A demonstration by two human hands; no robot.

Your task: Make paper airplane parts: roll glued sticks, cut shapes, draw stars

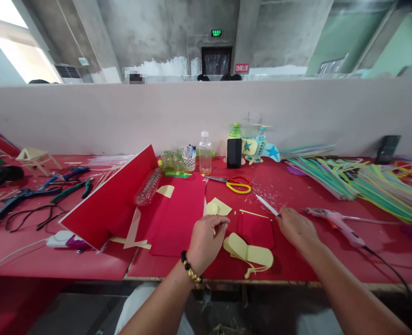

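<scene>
In the head view, the right hand (pixel 296 228) grips a slim white tool (pixel 267 204) over the tabletop (pixel 387 239), probably light, stiff and best taken by its dark end. The left hand (pixel 208 237) curls near a yellow cutout (pixel 258 254); whether it grips anything, I cannot tell

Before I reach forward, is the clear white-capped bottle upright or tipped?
Upright: the white-capped bottle stands on the red tabletop, its cap at the top.

One left hand (pixel 208 235) and one right hand (pixel 299 229) show, with one white stick (pixel 266 204) and one beaded bracelet (pixel 190 271). The tabletop (pixel 143 266) carries one glue gun (pixel 339 223), one pair of scissors (pixel 228 180) and one pen cup (pixel 189 163).
</scene>
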